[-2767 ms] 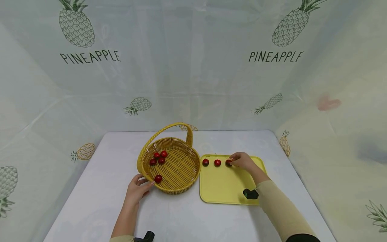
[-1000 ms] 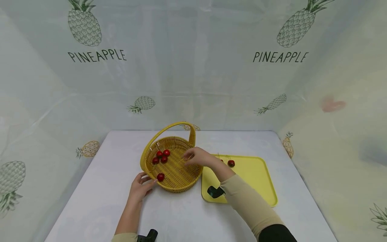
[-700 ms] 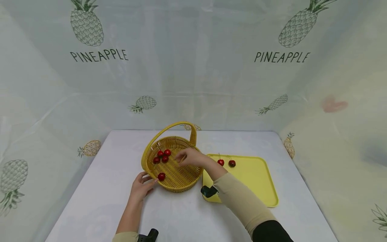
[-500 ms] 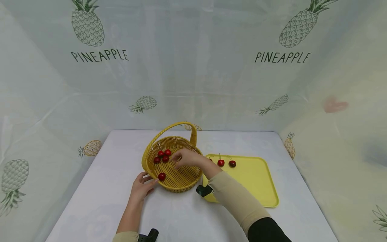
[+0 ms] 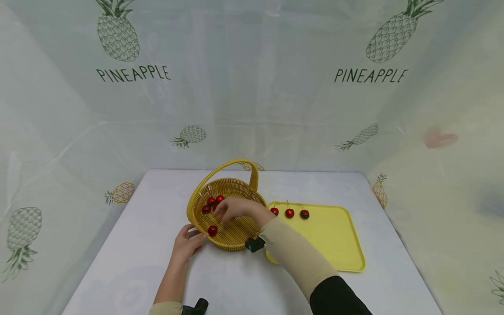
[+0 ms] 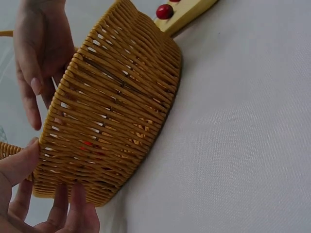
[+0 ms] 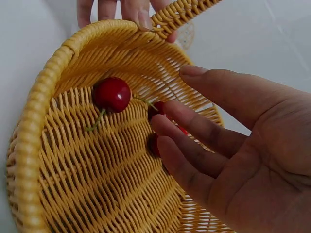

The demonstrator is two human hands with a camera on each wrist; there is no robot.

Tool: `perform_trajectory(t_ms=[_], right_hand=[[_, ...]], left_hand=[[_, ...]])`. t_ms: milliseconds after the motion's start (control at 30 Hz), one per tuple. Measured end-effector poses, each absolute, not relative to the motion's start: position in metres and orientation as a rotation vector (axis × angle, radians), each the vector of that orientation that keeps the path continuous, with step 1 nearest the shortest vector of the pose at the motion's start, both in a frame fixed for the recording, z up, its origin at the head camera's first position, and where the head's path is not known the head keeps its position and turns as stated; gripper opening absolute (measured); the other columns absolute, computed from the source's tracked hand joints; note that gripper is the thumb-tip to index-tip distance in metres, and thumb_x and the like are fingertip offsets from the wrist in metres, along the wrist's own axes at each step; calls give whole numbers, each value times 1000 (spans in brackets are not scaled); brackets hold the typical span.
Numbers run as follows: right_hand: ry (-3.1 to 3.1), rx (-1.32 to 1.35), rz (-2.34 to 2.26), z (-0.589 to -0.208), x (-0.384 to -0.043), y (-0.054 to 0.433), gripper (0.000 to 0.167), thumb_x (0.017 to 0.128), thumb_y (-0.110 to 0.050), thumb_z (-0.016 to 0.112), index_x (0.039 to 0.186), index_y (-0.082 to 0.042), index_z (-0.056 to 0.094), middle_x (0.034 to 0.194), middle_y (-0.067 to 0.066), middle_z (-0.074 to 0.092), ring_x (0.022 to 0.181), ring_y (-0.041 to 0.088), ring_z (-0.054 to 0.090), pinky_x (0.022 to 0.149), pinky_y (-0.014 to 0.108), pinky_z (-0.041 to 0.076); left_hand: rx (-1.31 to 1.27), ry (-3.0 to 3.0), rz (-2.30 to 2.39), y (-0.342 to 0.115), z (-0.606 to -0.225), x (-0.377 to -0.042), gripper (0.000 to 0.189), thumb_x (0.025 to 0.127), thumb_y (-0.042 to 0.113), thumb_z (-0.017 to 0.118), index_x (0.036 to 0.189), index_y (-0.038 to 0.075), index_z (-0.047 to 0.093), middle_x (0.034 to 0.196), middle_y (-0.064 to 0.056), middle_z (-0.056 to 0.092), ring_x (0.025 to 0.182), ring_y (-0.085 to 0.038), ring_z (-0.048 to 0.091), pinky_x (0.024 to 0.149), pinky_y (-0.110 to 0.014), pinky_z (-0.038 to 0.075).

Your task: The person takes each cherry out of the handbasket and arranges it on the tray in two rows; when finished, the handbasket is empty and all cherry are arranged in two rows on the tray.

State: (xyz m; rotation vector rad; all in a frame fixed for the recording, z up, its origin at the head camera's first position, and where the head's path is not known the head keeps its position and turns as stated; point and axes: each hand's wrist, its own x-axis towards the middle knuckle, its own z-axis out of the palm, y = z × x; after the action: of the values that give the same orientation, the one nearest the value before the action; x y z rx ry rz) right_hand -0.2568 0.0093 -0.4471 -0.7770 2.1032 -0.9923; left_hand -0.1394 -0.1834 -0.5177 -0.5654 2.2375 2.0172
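Observation:
The yellow wicker basket (image 5: 230,246) stands on the table, its arched handle (image 5: 224,164) up. My left hand (image 5: 186,245) grips its near left rim, thumb at the edge and fingers against the outer wall. Inside, several red cherries (image 5: 211,201) cluster at the left, partly hidden by my right hand (image 5: 238,207). A lone cherry (image 7: 112,94) with a green stem lies nearer the left hand. Over the basket, my right hand has its fingers loosely extended towards the clustered cherries, holding nothing in the right wrist view.
A yellow tray (image 5: 330,236) lies right of the basket, with three stemmed cherries (image 5: 289,213) in a row along its far edge. The right forearm crosses the tray's left part. A pineapple-printed sheet (image 5: 252,100) hangs behind the white table (image 5: 232,288).
My right hand has let go of the rightmost cherry on the tray and moved left, over the basket, towards the clustered cherries. My left hand has stayed at the basket rim.

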Motion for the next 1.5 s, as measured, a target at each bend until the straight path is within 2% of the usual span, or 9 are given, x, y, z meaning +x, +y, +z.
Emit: perform_trajectory(t_ms=[267, 567, 867, 1233, 1500], right_hand=[[2085, -760, -890, -453, -260, -6, 37, 85, -5, 75, 121, -4, 67, 106, 6, 69, 89, 10, 62, 89, 40, 51], [1931, -634, -978, -468, -263, -13, 37, 85, 2, 72, 121, -2, 66, 109, 15, 67, 90, 21, 65, 88, 47, 51], [1905, -585, -968, -476, -262, -19, 37, 86, 5, 69, 123, -3, 65, 99, 8, 65, 82, 18, 62, 89, 47, 50], [1899, -551, -957, -476, -257, -24, 39, 87, 8, 66, 125, -3, 64, 97, 8, 66, 82, 19, 63, 90, 45, 50], [1845, -559, -952, -486, -263, -27, 42, 86, 7, 68, 127, -2, 63, 99, 4, 66, 83, 17, 63, 90, 43, 50]], left_hand=[[-582, 2240, 2020, -183, -518, -139, 56, 86, 13, 76, 135, 6, 48, 126, -20, 55, 89, -15, 60, 79, -40, 50], [-578, 2253, 2005, -182, -514, -139, 55, 88, 13, 74, 136, 4, 47, 127, -22, 54, 93, -18, 60, 82, -42, 51], [-571, 2225, 2022, -181, -512, -139, 61, 86, 16, 76, 137, 3, 44, 127, -22, 53, 88, -16, 60, 81, -45, 50], [-593, 2255, 2021, -178, -513, -139, 59, 86, 15, 77, 135, 2, 45, 125, -23, 52, 87, -17, 58, 82, -45, 50], [-594, 2265, 2026, -177, -514, -139, 58, 86, 15, 77, 133, 3, 47, 124, -23, 53, 83, -14, 59, 82, -46, 50]])
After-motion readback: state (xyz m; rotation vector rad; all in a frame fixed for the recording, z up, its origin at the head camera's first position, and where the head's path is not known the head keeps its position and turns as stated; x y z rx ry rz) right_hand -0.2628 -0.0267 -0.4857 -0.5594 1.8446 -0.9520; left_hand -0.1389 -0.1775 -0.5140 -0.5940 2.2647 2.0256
